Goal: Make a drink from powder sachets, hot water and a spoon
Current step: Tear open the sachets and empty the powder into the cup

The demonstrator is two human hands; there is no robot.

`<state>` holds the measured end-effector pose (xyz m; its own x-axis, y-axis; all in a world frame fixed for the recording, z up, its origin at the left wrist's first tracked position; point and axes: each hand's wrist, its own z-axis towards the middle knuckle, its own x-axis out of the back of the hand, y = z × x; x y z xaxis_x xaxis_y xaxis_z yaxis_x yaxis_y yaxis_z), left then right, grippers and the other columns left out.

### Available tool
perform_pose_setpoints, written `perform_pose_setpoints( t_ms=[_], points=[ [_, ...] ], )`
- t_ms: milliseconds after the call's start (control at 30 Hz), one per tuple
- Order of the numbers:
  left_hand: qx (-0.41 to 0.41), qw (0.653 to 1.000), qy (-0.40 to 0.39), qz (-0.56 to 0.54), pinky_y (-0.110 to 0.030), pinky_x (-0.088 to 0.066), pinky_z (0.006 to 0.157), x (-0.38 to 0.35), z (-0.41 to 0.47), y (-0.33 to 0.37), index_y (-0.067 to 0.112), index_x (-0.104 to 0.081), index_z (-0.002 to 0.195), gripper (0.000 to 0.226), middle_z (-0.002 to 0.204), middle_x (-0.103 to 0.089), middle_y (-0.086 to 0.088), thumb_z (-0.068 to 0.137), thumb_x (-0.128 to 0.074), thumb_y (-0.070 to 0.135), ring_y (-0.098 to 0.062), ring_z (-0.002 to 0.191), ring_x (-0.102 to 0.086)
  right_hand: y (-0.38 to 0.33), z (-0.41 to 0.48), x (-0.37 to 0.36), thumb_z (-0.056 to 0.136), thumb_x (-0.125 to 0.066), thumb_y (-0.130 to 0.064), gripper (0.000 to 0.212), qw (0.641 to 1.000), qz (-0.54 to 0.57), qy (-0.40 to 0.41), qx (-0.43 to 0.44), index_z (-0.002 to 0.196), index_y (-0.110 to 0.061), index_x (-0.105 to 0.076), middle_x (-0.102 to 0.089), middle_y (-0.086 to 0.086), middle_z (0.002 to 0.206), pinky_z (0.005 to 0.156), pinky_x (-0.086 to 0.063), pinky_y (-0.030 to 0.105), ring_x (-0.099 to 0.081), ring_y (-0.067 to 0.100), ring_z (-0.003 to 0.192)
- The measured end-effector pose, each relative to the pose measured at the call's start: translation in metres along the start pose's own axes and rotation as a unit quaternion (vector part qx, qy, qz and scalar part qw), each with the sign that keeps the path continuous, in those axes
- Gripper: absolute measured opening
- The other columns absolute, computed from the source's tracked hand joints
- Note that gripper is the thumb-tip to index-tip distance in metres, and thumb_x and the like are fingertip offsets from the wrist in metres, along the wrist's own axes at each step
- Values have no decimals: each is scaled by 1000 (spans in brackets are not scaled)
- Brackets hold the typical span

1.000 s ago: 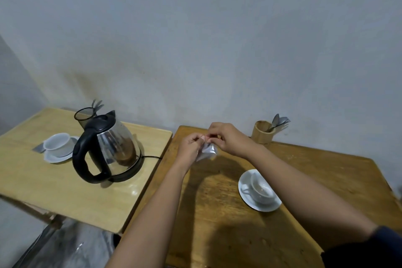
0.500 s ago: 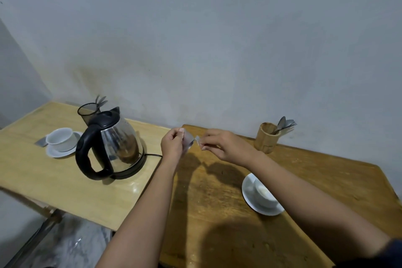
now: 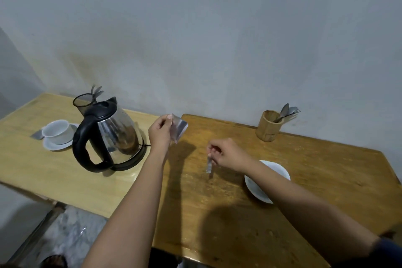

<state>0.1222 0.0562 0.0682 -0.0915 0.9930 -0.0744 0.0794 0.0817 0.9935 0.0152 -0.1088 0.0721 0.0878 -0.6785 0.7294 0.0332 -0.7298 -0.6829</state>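
Observation:
My left hand holds a silvery powder sachet upright above the gap between the two tables. Lower and to the right, my right hand pinches the torn-off strip, which hangs down just over the dark wooden table. A white saucer lies under my right forearm, which hides the cup on it. A steel kettle with a black handle stands on its base on the light table. Spoons stick out of a wooden holder by the wall.
On the light table, left of the kettle, a second white cup on a saucer stands beside a flat sachet. A dark cup with cutlery is behind the kettle. The wall runs close behind both tables. Floor shows below left.
My hands have pulled apart: the strip came off the sachet. The left hand stayed up with the sachet; the right hand dropped toward the table with the strip.

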Motion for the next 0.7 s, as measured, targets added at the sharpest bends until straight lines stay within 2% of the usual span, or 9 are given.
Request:
perform_pose_setpoints(
  t_ms=[133, 200, 267, 333, 400, 433, 500, 600, 700],
  points=[
    [-10, 1000, -15, 3, -3, -43, 53, 10, -11, -11, 9, -63, 92, 13, 79, -59, 6, 93, -52, 16, -5, 74, -52, 36, -14, -48, 80, -48, 11, 28, 966, 177, -12, -189, 66, -12, -55, -58, 6, 56, 54, -47, 25, -57, 8, 46],
    [5, 1000, -12, 12, -9, -45, 61, 15, -18, -20, 10, -63, 94, 14, 82, -60, 7, 94, -51, 18, -4, 76, -53, 48, -22, -69, 81, -48, 14, 30, 940, 228, -14, -253, 63, -9, -52, -57, 5, 54, 47, -49, 16, -59, 4, 39],
    [19, 1000, -13, 16, -17, -43, 68, 19, -23, -30, 7, -64, 97, 17, 85, -62, 1, 94, -51, 18, -10, 81, -54, 58, -27, -83, 81, -49, 12, 28, 931, 227, -23, -285, 62, -9, -52, -60, -7, 42, 41, -45, 8, -59, 0, 37],
    [31, 999, -13, 21, -21, -43, 70, 23, -26, -39, 2, -65, 101, 22, 92, -61, -7, 94, -51, 18, -16, 87, -54, 67, -27, -93, 78, -49, 7, 27, 939, 184, -16, -290, 60, -13, -53, -59, -11, 40, 47, -48, 10, -61, 0, 44],
    [38, 999, -15, 25, -22, -43, 71, 25, -29, -45, 0, -64, 101, 22, 91, -61, -7, 94, -51, 17, -18, 89, -54, 73, -26, -103, 75, -47, 4, 29, 951, 132, -6, -280, 56, -18, -53, -61, -6, 53, 62, -55, 24, -63, 14, 58],
    [41, 999, -19, 28, -22, -43, 71, 26, -31, -48, -1, -64, 101, 23, 90, -60, -7, 93, -51, 17, -18, 89, -53, 75, -25, -106, 74, -46, 3, 31, 956, 107, -5, -272, 55, -21, -52, -59, -5, 57, 62, -53, 26, -61, 17, 62],
    [48, 998, -26, 35, -22, -44, 72, 24, -32, -52, -2, -64, 103, 26, 92, -61, -7, 93, -51, 18, -19, 89, -54, 74, -25, -108, 73, -51, 1, 31, 965, 58, -12, -254, 55, -24, -50, -54, -6, 57, 53, -43, 20, -54, 12, 59],
    [57, 997, -28, 43, -28, -46, 79, 17, -34, -54, 4, -66, 101, 22, 91, -63, -4, 93, -52, 20, -19, 91, -56, 73, -26, -107, 71, -58, 1, 31, 971, 30, -31, -234, 54, -25, -51, -51, -6, 56, 50, -34, 17, -47, 7, 55],
    [54, 996, -48, 47, -35, -46, 83, 5, -37, -52, 13, -66, 89, 16, 86, -63, -1, 92, -53, 20, -19, 88, -56, 73, -28, -107, 74, -54, -5, 16, 972, 19, -42, -228, 77, -14, -67, -67, 8, 77, 60, -45, 25, -59, 19, 71]
  ],
)
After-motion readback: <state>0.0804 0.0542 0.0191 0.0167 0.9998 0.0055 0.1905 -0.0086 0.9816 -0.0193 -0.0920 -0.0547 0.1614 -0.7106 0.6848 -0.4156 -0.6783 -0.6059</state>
